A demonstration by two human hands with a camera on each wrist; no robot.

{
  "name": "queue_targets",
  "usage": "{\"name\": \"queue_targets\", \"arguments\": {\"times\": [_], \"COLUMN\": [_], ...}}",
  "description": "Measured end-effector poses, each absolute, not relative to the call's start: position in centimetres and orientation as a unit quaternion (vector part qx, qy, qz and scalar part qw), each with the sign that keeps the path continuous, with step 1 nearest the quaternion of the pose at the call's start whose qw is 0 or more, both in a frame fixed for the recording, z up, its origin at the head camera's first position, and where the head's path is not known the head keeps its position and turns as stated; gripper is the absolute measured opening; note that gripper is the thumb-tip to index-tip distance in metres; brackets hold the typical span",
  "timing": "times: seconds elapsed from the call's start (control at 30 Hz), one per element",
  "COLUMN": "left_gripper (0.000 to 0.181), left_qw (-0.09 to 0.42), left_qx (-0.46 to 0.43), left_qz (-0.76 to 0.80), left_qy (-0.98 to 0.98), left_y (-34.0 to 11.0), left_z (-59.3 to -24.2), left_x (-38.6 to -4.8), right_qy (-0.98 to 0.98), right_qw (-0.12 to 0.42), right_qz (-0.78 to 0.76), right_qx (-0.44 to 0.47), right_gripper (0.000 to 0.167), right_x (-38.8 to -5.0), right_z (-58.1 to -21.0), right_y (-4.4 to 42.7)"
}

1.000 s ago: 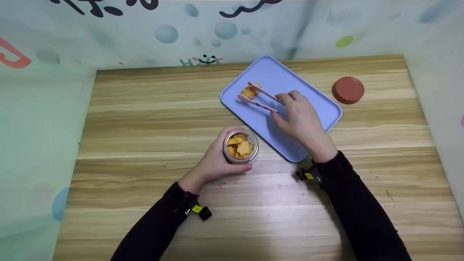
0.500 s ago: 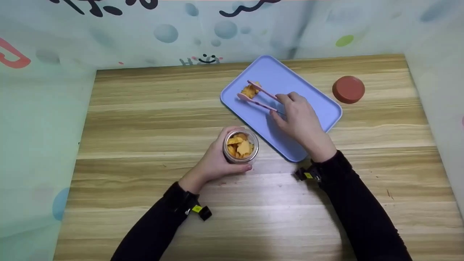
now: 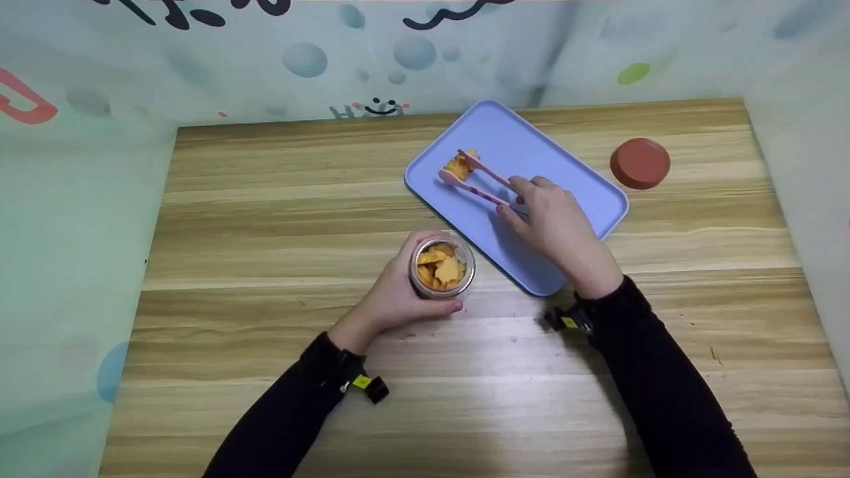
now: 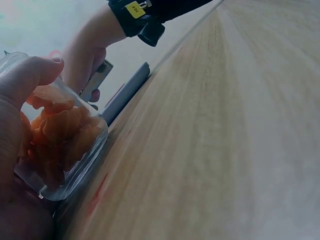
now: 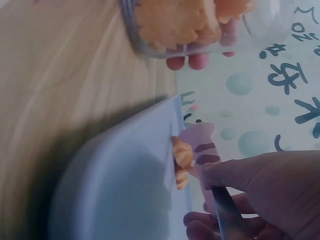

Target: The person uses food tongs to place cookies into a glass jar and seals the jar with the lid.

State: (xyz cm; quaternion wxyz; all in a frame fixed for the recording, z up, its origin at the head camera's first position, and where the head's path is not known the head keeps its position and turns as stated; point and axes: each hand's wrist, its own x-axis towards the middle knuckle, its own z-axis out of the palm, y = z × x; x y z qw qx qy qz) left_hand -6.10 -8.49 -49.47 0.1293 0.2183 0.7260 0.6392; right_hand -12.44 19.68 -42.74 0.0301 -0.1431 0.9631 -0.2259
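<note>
Right hand (image 3: 558,226), nearer the cookies (image 3: 459,167) on the tray (image 3: 508,136) — pinching tongs (image 3: 475,192) aimed forward-left, spread either side of them; left hand (image 3: 395,292) — curled round jar (image 3: 471,269).

The left hand (image 3: 402,292) and the right hand (image 3: 556,218) are bare. The long black fabric left sleeve (image 3: 272,418) and the matching black right sleeve (image 3: 667,385) look plain, the right one slightly puckered along its outer outline. A small, blocky black left wrist camera (image 3: 376,390) has a bright yellow rectangular left label (image 3: 361,382). The similar black right wrist camera (image 4: 151,35) has a yellow right label (image 4: 134,9) with dark print too small to read, beside a silvery metal fitting (image 4: 145,4).
</note>
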Motion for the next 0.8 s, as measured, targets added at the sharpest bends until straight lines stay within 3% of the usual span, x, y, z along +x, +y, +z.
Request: {"name": "queue_targets", "arguments": {"times": [0.17,0.43,0.8], "left_gripper": [0.102,0.101,0.102], "left_qw": [0.121,0.128,0.127], "left_qx": [0.227,0.223,0.22], "left_qz": [0.635,0.64,0.636], "left_qy": [0.729,0.724,0.729], "left_y": [-8.5,-8.5,-8.5], "left_z": [-49.6,-49.8,-49.6], "left_x": [-6.1,-6.2,-6.1], "right_qy": [0.962,0.966,0.969], "right_qw": [0.042,0.076,0.008], "right_qz": [-0.219,-0.193,-0.2], "right_qx": [-0.159,-0.151,-0.144], "right_gripper": [0.032,0.034,0.042], "right_x": [-12.1,-11.4,-10.5], "right_z": [-41.8,-39.2,-38.2], "right_y": [20.1,21.8,22.2]}}
